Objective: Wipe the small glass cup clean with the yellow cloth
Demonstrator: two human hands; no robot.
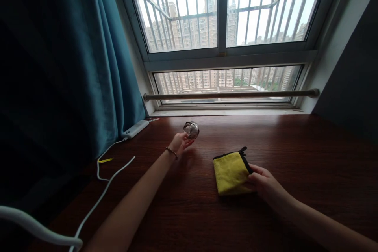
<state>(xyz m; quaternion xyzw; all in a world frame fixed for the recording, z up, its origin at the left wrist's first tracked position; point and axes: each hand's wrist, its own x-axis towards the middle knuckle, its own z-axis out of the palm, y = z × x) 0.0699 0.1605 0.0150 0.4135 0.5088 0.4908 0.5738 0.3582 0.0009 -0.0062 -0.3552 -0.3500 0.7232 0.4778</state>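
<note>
dark wooden table [295,153] under a barred window [221,12]; teal curtain [73,55] at left, grey daylight.
</note>
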